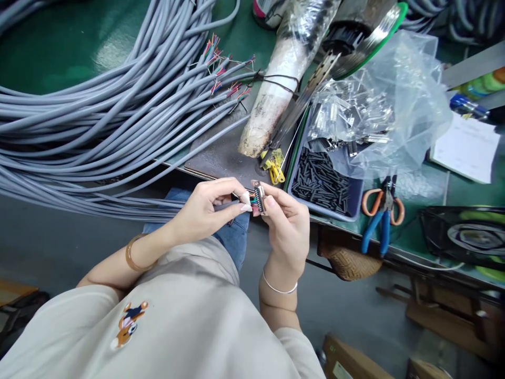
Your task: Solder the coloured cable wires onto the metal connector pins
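In front of my body, just off the bench edge, my right hand [286, 216] pinches a metal-shelled multi-pin connector [259, 199] between thumb and fingers. My left hand [211, 204] is closed on the end of a grey cable, its thumb and fingertips close to the connector's back. Thin coloured wires [253, 200] run from those fingertips to the connector; whether each one is joined to it I cannot make out. A big bundle of grey cables [130, 121] lies at the left, several ends stripped to coloured wires [216, 66].
A soldering iron in a wrapped white holder [272, 89] points down over a dark board [221, 152], near a yellow clip [276, 166]. Right of it stand a blue tray [357, 202] of black sleeves [321, 181], a bag of metal parts [351, 110], pliers [376, 226] and cutters [389, 195].
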Demonstrator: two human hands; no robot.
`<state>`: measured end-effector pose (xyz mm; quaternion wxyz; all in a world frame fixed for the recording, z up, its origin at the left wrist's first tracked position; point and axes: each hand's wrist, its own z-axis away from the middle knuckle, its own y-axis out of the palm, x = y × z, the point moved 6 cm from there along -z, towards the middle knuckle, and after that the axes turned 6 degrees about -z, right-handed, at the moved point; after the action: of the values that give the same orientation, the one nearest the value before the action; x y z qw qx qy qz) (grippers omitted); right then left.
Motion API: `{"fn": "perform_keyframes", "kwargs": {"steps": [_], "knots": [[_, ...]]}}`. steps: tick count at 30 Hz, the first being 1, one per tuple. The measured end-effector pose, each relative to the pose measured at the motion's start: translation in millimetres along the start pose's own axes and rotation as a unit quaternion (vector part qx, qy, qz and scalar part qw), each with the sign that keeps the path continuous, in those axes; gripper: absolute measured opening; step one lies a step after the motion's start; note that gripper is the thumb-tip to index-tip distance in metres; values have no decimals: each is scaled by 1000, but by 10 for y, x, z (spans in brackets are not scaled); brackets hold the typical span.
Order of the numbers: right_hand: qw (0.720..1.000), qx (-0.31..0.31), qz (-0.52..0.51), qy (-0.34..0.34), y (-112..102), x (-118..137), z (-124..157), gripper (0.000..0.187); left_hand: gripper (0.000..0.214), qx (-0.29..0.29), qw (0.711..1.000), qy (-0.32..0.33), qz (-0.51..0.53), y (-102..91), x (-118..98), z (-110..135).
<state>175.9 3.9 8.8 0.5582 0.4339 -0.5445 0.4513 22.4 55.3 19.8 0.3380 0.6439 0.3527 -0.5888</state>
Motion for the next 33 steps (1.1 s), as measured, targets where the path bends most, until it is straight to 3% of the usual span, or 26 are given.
{"fn": "perform_keyframes", "kwargs": {"steps": [3, 6, 9, 11, 15, 21, 29, 33], "knots": [[996, -30, 70, -39, -61, 75, 0, 28, 14, -6, 999, -40, 26, 32, 43, -4], [963, -144, 161, -162, -172, 242, 24, 19, 26, -11, 987, -120, 103, 59, 138, -38], [908, -253, 102, -319, -252, 396, 119, 18, 32, -19, 970, -175, 169, 52, 233, -89], [885, -273, 49, -373, -262, 430, 168, 17, 31, -23, 961, -193, 194, 36, 283, -118], [907, -232, 104, -335, -179, 371, 176, 27, 30, -38, 954, -206, 214, 5, 332, -149], [928, -119, 214, -280, -42, 155, 107, 12, 31, -46, 960, -180, 211, -12, 309, -191], [891, -121, 261, -350, 48, 243, 2, 15, 22, -123, 984, -105, 76, -63, 195, -245], [888, -116, 268, -356, 42, 260, -55, 15, 15, -149, 986, -75, 20, -69, 147, -262]]}}
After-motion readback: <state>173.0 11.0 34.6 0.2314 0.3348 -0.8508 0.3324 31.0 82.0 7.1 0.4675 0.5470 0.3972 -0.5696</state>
